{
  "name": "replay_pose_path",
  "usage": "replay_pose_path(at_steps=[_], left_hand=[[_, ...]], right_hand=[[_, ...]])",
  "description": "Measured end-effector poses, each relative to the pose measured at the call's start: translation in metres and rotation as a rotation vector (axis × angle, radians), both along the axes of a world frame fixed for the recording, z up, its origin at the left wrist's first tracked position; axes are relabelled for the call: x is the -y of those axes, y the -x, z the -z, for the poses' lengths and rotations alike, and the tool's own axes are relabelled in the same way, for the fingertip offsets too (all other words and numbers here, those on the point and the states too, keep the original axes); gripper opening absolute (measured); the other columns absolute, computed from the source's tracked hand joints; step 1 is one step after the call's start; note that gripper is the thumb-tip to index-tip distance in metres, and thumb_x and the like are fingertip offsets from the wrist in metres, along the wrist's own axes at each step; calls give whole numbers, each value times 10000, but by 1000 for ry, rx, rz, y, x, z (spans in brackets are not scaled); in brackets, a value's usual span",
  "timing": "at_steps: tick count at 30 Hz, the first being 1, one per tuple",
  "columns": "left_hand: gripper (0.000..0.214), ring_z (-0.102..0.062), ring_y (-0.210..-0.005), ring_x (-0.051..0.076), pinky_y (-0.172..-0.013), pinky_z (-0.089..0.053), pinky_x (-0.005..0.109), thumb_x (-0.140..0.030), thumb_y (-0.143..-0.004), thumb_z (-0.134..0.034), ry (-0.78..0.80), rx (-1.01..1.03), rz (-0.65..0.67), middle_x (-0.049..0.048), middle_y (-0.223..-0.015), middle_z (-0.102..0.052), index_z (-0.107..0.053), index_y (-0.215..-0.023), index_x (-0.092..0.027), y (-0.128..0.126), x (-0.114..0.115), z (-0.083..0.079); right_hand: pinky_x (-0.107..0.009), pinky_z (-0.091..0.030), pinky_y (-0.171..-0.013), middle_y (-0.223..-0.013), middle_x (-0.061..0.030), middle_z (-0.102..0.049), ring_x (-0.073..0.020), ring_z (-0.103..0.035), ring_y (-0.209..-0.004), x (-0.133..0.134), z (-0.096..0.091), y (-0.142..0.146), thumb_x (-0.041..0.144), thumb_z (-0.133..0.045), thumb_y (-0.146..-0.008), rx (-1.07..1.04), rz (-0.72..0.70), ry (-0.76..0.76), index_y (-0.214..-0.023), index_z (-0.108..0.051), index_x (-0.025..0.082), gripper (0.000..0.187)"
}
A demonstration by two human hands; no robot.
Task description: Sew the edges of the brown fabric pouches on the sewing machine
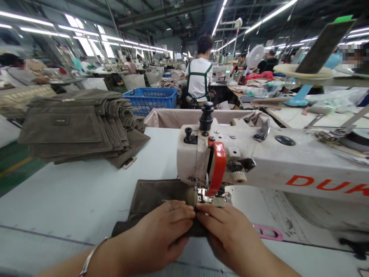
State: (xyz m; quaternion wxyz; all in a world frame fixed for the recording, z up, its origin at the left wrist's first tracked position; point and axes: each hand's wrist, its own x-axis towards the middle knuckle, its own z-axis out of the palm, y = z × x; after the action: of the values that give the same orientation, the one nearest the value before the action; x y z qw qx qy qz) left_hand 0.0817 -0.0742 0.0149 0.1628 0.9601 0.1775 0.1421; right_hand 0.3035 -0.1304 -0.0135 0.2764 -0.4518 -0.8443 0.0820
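Observation:
A dark brown fabric piece [161,190] with stitched edges lies flat on the sewing machine table, its right part under the presser foot [204,197]. My left hand [165,227], with a ring on one finger and a bracelet at the wrist, grips the near part of the piece, fingers curled together. Just in front of the presser foot, my right hand [223,227] grips the fabric edge. The fingertips of both hands almost meet there. The white sewing machine [259,154] has a red guard [218,167] beside its needle area. My hands cover the near edge of the fabric.
A stack of similar brown fabric pieces [66,127] sits at the table's left. Behind the table are a blue crate [152,99] and a cloth-lined bin [173,117]. A pink looped object [269,232] lies right of my hands. A person [199,75] sits ahead, facing away.

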Motion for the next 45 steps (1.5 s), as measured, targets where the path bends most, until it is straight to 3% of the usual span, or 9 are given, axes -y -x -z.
replay_pose_path(at_steps=[5, 15, 19, 22, 28, 30, 33, 35, 45], left_hand=[[274, -569, -1161, 214, -1093, -425, 365, -160, -858, -562, -7, 27, 47, 84, -1224, -630, -613, -1127, -147, -5, -21, 4], [225, -568, -1139, 231, -1054, -434, 367, -232, -909, -609, -89, 20, 72, 82, -1200, -640, -621, -1118, -151, -12, -50, 7], [187, -562, -1111, 246, -1023, -439, 406, -263, -962, -569, -224, 41, 36, 78, -1128, -660, -633, -1100, -154, -5, -54, 11], [190, -583, -1038, 228, -971, -470, 384, -239, -976, -541, -222, 64, 2, 72, -1091, -664, -626, -1126, -158, 1, -56, 14], [148, -620, -982, 177, -953, -494, 332, -186, -986, -517, -132, 205, -22, 44, -1065, -686, -629, -1081, -179, -3, -47, 20], [142, -627, -982, 183, -932, -509, 334, -195, -978, -530, -135, 229, -26, 47, -1060, -690, -635, -1073, -182, -8, -42, 20], [139, -642, -963, 184, -913, -520, 337, -193, -982, -517, -158, 247, -12, 55, -1044, -697, -637, -1049, -176, -14, -37, 20], [148, -652, -927, 173, -889, -529, 325, -177, -988, -495, -173, 264, -10, 55, -1017, -703, -641, -1012, -173, -16, -35, 20], [152, -660, -895, 166, -894, -526, 294, -157, -971, -508, -153, 279, -59, 35, -973, -712, -657, -995, -178, -22, -41, 24]], right_hand=[[-427, -535, -810, -1100, -102, -634, -263, -574, -965, -2, -2, 1, 65, -461, -860, 40, 74, 78, -1182, -606, 183, 373], [-449, -526, -841, -1126, -106, -599, -275, -567, -978, -7, 5, 4, 66, -452, -832, 97, 183, 169, -1320, -508, 202, 510], [-415, -507, -803, -1047, -102, -584, -255, -542, -930, -5, 0, 2, 93, -456, -859, -19, 224, 69, -1093, -593, 171, 282], [-415, -468, -773, -939, -84, -577, -256, -518, -884, -7, -2, -2, 128, -477, -891, -33, 315, -21, -932, -600, 169, 136], [-402, -418, -732, -737, -48, -554, -251, -488, -793, -13, 0, -10, 200, -531, -919, 74, 382, -28, -714, -574, 198, 209], [-392, -417, -727, -742, -47, -566, -244, -489, -787, -12, 1, -8, 213, -546, -922, 35, 352, -40, -719, -572, 193, 206], [-372, -437, -787, -905, -50, -635, -236, -523, -879, -11, 3, -1, 148, -551, -919, -74, 196, -74, -907, -617, 185, 76], [-342, -447, -788, -964, -42, -658, -220, -540, -893, -11, 4, 4, 100, -526, -924, -120, 128, -89, -981, -616, 190, 139], [-335, -484, -722, -965, -67, -665, -232, -576, -847, -12, 7, 9, 101, -532, -908, -119, 199, -86, -927, -635, 197, 142]])
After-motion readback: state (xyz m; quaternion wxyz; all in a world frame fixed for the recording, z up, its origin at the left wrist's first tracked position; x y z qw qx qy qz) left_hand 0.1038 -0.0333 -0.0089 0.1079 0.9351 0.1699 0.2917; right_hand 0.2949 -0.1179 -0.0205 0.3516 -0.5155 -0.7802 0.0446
